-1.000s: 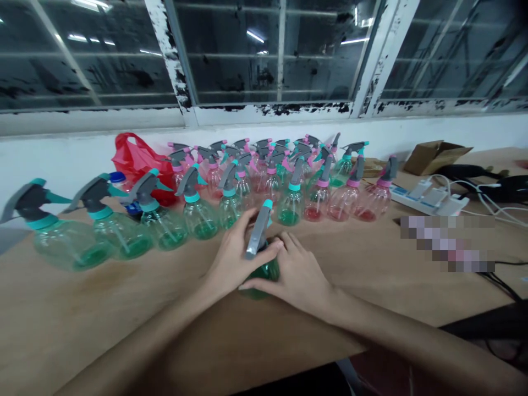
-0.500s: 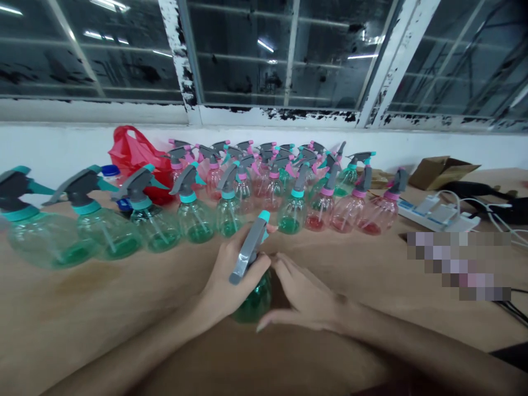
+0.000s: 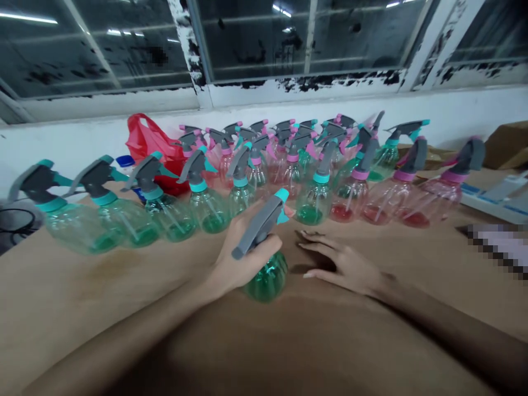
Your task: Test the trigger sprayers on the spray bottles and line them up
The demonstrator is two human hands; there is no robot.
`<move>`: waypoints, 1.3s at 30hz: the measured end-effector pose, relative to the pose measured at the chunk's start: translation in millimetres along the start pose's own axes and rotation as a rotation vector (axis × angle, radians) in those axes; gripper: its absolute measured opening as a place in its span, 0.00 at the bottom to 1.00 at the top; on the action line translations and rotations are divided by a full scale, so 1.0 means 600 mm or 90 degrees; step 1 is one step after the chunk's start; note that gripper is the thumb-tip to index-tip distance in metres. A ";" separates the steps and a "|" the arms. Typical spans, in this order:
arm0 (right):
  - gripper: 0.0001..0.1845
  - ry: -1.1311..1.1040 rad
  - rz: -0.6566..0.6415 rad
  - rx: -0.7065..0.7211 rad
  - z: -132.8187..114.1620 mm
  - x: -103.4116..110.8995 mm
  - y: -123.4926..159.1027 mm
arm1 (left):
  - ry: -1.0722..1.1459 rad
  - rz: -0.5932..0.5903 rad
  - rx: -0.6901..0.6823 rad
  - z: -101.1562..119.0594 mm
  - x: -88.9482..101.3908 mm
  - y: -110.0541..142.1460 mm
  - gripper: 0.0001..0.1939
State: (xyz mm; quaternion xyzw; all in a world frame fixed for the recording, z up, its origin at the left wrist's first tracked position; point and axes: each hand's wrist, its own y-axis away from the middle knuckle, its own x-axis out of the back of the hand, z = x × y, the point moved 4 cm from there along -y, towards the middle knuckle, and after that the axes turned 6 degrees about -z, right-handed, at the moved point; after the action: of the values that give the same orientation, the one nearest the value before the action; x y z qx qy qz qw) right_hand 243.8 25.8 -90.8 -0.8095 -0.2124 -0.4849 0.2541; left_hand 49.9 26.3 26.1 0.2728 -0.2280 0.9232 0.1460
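My left hand (image 3: 247, 247) is wrapped round the neck of a green spray bottle (image 3: 268, 278) with a grey and teal trigger head. The bottle is upright in front of me, and my fingers hide its collar. To its right, my right hand (image 3: 342, 261) is open above the table, fingers spread, apart from the bottle. Beyond my hands stands a row of similar bottles: green ones with teal collars, such as the green bottle (image 3: 309, 212), and pink ones with pink collars, such as the pink bottle (image 3: 381, 206). Low liquid shows in them.
More spray bottles crowd behind the front row, against the white wall (image 3: 94, 129). A red plastic bag (image 3: 152, 143) sits at the back left. On the right are a brown cardboard box (image 3: 507, 146), a white power strip (image 3: 495, 201) and a pixelated item (image 3: 501, 245) on the wooden table (image 3: 264, 346).
My right hand has come away from the bottle to the right, and its fingers have spread. My left hand still grips the bottle. The view has shifted, with more of the left table edge showing.
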 end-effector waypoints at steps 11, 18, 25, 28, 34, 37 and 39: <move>0.33 0.033 0.026 -0.060 0.006 -0.004 0.011 | -0.036 -0.062 -0.014 0.001 0.000 -0.005 0.15; 0.33 0.037 0.007 -0.056 0.008 -0.004 0.015 | 0.010 -0.079 -0.003 -0.003 -0.003 -0.005 0.19; 0.33 0.045 -0.009 -0.059 0.007 -0.003 0.016 | 0.033 -0.082 -0.034 0.000 -0.002 -0.005 0.21; 0.33 0.040 -0.001 -0.057 0.008 -0.003 0.017 | 0.030 -0.089 -0.027 -0.001 -0.003 -0.006 0.21; 0.34 0.042 -0.012 -0.050 0.014 -0.007 0.017 | 0.002 -0.116 -0.039 0.000 0.003 -0.007 0.13; 0.33 0.038 -0.009 -0.045 0.015 -0.006 0.017 | -0.006 -0.144 -0.021 -0.002 0.005 -0.005 0.09; 0.32 0.038 -0.013 -0.052 0.015 -0.005 0.017 | 0.004 -0.142 -0.020 -0.002 0.004 -0.004 0.10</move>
State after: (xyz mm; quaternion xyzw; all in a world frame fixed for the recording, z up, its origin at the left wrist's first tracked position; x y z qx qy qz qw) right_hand 254.3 23.0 -99.2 -0.8022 -0.1931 -0.5194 0.2224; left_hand 48.3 29.2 27.6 0.2915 -0.2101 0.8983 0.2528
